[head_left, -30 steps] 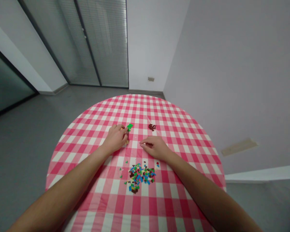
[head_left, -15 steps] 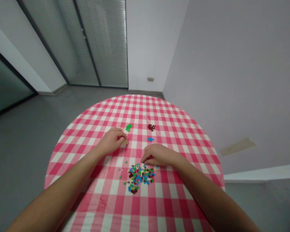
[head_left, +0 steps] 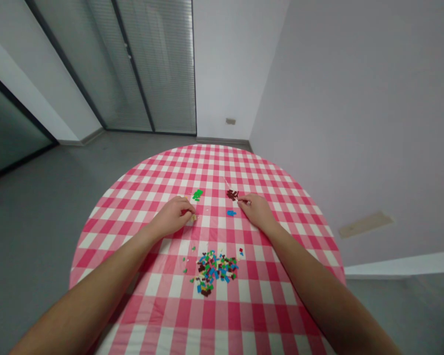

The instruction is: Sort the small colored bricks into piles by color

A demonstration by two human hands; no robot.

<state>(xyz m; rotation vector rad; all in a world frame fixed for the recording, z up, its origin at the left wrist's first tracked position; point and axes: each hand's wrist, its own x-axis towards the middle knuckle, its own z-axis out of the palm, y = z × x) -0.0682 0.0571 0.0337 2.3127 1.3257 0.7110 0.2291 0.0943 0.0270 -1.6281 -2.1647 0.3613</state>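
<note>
My left hand (head_left: 174, 215) rests on the table with its fingers curled together beside a few pale yellow pieces (head_left: 194, 217). Whether a piece is between its fingertips is hidden. My right hand (head_left: 257, 209) has its fingers pinched at the right edge of a small pile of dark brown pieces (head_left: 232, 195); anything in the pinch is too small to name. Just left of that hand lie a few blue pieces (head_left: 231, 213). Green pieces (head_left: 197, 195) form a little group beyond my left hand. A mixed heap of small coloured pieces (head_left: 215, 268) lies nearer me.
A round table with a red-and-white checked cloth (head_left: 163, 305) is in front of me. Stray green bits (head_left: 185, 270) are left of the heap, and a red piece (head_left: 240, 250) is to its right. A wall (head_left: 355, 123) stands on the right, glass doors (head_left: 151, 64) behind.
My right hand has moved away from the mixed heap, forward and to the right, to the brown pile. The left hand has stayed almost still by the yellow pieces.
</note>
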